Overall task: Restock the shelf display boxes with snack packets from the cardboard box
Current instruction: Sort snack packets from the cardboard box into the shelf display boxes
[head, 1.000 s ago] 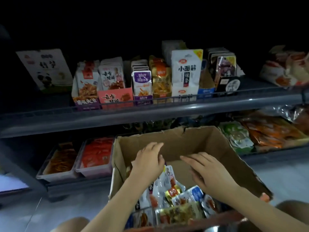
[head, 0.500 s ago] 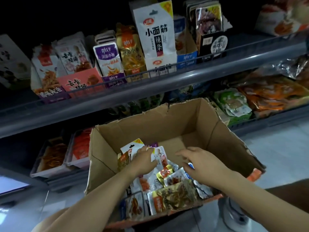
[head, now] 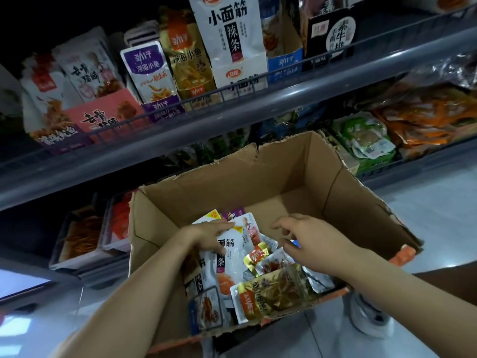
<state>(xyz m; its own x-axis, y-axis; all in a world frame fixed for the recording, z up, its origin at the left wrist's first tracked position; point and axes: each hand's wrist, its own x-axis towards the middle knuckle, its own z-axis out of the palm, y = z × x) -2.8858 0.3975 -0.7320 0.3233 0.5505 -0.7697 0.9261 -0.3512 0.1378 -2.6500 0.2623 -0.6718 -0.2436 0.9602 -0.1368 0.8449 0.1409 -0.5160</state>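
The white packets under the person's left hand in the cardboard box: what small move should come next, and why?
Probably lift them out. The left hand already grips white packets in the cardboard box, and their print seems to match the white display box on the upper shelf. The right hand hovers open, holding nothing.

The left hand [head: 206, 237] covers the upper left of a white snack packet with black characters [head: 228, 257], so how its grip closes underneath cannot be told. The right hand [head: 313, 245] hides the packets beneath it. The tall white display packet [head: 227, 29] and the black display box [head: 331, 29] on the upper grey shelf [head: 258, 109] are cut off by the top edge. Goods in the dim lower-shelf clear trays [head: 77, 239] are too dark to identify.
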